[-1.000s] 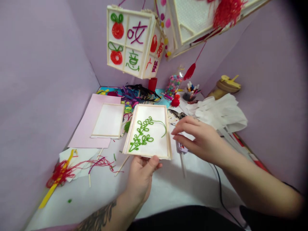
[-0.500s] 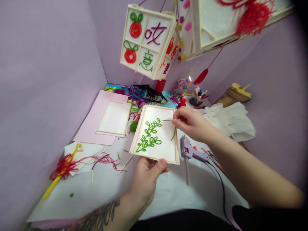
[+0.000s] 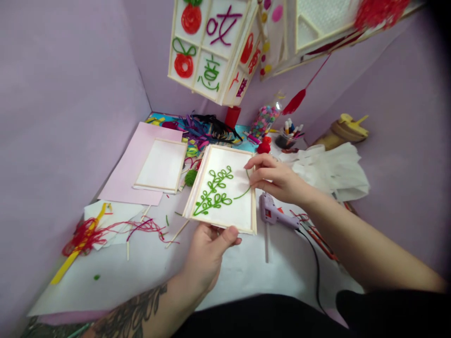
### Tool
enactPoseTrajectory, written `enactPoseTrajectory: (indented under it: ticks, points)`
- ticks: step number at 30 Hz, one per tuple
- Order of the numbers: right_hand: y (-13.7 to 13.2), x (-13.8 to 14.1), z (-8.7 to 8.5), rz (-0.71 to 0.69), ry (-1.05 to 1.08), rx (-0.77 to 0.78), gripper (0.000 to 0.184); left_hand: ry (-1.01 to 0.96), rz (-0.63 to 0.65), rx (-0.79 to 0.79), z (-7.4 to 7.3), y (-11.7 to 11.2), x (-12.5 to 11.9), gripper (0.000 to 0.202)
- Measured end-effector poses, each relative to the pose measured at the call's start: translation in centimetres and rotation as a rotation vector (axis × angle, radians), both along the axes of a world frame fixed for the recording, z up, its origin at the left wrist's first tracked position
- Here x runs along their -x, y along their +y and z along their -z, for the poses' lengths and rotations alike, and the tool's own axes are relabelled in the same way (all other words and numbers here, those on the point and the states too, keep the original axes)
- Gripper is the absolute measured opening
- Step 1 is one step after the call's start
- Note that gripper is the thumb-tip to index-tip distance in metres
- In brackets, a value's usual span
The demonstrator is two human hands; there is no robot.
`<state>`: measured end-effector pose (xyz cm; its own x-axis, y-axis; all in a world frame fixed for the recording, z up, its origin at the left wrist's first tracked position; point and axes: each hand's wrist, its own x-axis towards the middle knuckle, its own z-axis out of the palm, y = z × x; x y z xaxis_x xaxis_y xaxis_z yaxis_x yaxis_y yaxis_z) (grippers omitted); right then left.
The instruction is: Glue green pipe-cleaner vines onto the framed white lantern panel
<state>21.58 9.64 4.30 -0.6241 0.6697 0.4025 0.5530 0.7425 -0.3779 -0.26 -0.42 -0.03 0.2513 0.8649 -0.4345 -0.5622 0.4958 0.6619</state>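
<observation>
A white panel (image 3: 239,162) framed with thin wooden sticks is held up over the table, tilted toward me. My left hand (image 3: 211,246) grips its lower edge, thumb in front and fingers behind. On the panel, green yarn forms a leafy branch (image 3: 213,192) with looped leaves. My right hand (image 3: 276,178) is over the panel's right side, pinching a loose green yarn strand (image 3: 243,193) near the thumb, index finger raised. The strand curves down and left, its end close to the lower leaves; whether it touches the panel I cannot tell.
A lilac glue gun (image 3: 269,211) with a black cord lies right of the panel. Another white frame (image 3: 160,164) rests on pink board (image 3: 116,173). Red yarn (image 3: 82,237) tangles at left beside a green yarn ball (image 3: 190,177). A decorated lantern (image 3: 207,51) hangs overhead.
The yarn strand, which ran from the branch's top leaf to my right hand, now hangs from my fingers apart from that leaf. The fingers have spread somewhat; the view has shifted slightly.
</observation>
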Motion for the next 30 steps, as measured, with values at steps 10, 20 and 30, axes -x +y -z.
enactPoseTrajectory:
  ticks: [10, 20, 30]
  points:
    - [-2.4, 1.8, -2.5, 0.032, 0.008, 0.102, 0.011, -0.001, 0.007, -0.01, 0.3, 0.1, -0.1, 0.044]
    - [-2.4, 2.8, -2.3, 0.095, -0.186, 0.211, 0.008, 0.005, 0.01, 0.017, -0.1, 0.2, -0.1, 0.043]
    - [-1.2, 1.8, -3.7, -0.291, -0.106, 0.205, 0.017, 0.001, 0.014, 0.001, 0.1, 0.2, -0.1, 0.04]
